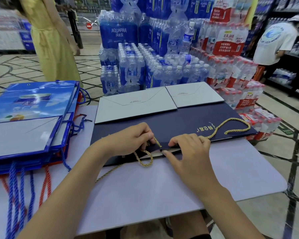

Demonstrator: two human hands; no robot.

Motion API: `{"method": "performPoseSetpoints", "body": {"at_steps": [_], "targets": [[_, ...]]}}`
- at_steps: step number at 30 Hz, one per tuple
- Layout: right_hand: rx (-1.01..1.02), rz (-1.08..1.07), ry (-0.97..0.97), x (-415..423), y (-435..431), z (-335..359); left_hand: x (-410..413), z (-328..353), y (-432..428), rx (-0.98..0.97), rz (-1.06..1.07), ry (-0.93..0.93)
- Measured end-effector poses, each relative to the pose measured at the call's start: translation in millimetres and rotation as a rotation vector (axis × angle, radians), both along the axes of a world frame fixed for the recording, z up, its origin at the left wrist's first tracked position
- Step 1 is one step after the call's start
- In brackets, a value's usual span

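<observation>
1. I am watching the left hand [136, 137] pinching the gold cord [231, 130] at the near edge of the navy bag [179, 123]. Its fingertips are hiding the cord's end.
2. The right hand [188, 149] is gripping that same edge, fingers curled on top and thumb below. I cannot tell whether it is also holding the cord running under its knuckles.
3. The bag is lying flat on the pale table [162, 195], straight ahead, with the cord looping over its far right corner.
4. Two grey-white panels [136, 107] are covering the bag's far half.
5. A stack of blue bags [33, 109] is crowding the table's left side, cut off by the frame.
6. Bottled-water packs [145, 66] are standing beyond the table.
</observation>
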State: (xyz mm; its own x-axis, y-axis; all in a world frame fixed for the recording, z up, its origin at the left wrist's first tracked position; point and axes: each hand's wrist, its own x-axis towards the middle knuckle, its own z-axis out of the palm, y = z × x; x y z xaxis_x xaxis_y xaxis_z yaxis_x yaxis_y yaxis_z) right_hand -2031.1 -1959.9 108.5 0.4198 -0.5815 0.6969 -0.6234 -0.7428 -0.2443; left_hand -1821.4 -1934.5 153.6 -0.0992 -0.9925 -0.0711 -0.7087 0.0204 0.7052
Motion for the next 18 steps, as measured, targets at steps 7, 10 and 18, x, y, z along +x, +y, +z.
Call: {"method": "performPoseSetpoints", "body": {"at_steps": [7,10,18], "targets": [[-0.016,-0.018,0.073,0,-1,-3,-2,2,0,-0.137,0.012,0.139],[0.004,-0.020,0.078,0,0,-4,8,11,0,-0.284,0.117,0.383],[0.071,-0.009,0.065,2,2,-3,29,22,-7,-0.419,0.442,1.159]]}}
